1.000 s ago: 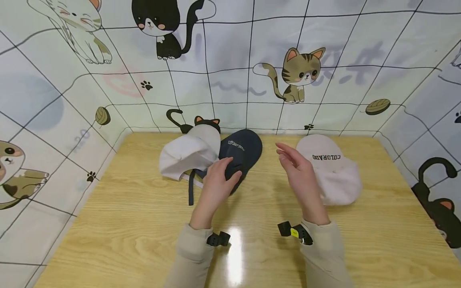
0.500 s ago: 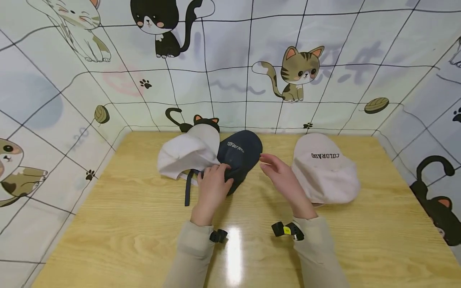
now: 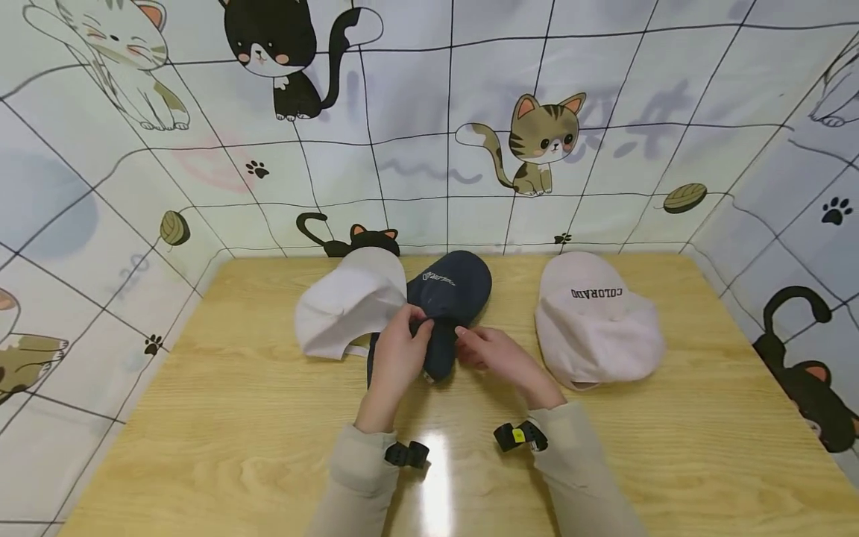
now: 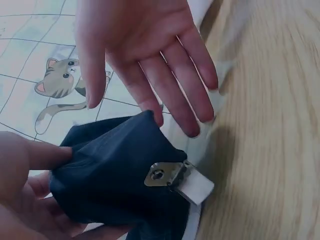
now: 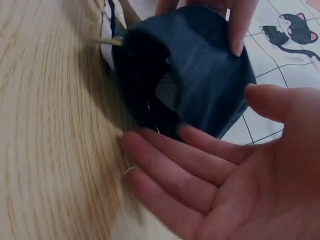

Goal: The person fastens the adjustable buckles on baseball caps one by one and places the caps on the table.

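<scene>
1. Presently, the left hand point(image 3: 399, 350) is gripping the near part of the navy cap point(image 3: 450, 291), its thumb and fingers closing on the fabric from opposite sides.
2. The right hand point(image 3: 506, 362) is holding nothing firmly; its fingers are extending at the cap's right edge — whether the fingertips are touching, I cannot tell.
3. The navy cap is occupying the desk point(image 3: 268, 447) between two other caps, its brim pointing toward the far edge.
4. A metal clasp point(image 4: 162, 175) is showing on the navy fabric, with a white tab point(image 4: 196, 189) beside it.
5. The white cap point(image 3: 352, 298) is lying just left of the navy one.
6. The pale pink cap point(image 3: 597, 328) is resting apart, to the right — its dark lettering is reading COLORADO, upside down.
7. Behind the desk, a cat-printed wall covering point(image 3: 416, 97) is standing.
</scene>
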{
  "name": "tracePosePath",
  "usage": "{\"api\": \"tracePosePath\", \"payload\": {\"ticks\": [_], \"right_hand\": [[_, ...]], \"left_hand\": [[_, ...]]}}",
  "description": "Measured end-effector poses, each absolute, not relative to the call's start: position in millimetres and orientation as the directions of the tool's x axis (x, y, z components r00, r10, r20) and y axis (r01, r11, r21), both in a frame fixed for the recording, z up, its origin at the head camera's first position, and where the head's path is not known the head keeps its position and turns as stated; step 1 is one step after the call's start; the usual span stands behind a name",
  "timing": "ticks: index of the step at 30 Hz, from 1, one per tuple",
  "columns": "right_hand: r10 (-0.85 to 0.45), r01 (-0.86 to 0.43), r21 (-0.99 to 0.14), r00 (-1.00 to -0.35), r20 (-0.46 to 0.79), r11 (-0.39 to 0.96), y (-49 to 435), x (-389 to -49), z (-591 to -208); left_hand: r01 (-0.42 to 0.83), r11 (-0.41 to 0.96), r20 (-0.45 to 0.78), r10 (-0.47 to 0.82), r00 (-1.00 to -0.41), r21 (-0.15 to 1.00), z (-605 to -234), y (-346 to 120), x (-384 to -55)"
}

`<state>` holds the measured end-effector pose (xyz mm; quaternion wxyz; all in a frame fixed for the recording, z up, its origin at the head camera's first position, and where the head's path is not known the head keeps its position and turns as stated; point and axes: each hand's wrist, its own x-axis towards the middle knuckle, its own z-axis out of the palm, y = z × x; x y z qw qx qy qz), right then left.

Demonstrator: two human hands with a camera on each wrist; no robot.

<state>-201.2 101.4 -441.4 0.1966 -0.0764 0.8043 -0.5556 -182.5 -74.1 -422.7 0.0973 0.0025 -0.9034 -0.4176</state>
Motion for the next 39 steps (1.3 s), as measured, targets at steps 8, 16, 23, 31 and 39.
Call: {"api": "tracePosePath", "payload": {"ticks": [8,16,23,31,39], "right_hand": [[-0.226,0.054,-0.999,-0.973,-0.051,-0.008,95,-196,-438],[-0.252,0.06,-0.961,-0.968,0.011,-0.271,87,-199,-427],[-0.161,0.075,-0.847,-0.987,0.013,-0.526,95,-201,-428],[-0.028,0.031,-0.791,-0.999,-0.017,-0.612,107,-207,-431],[0.01,0.028,-0.75,-0.999,-0.046,-0.661,112,-208,-426]], "left_hand": [[0.081,0.52,0.151,-0.094,-0.984,0.85,-414,-74,-170],[0.254,0.263,0.259,0.014,-0.966,0.931,-405,-83,-179],[-0.003,0.453,0.021,-0.047,-0.999,0.892,-429,-96,-189],[0.013,0.624,0.035,-0.022,-0.999,0.781,-451,-109,-198],[0.073,0.71,0.102,0.002,-0.995,0.701,-457,-115,-203]]}}
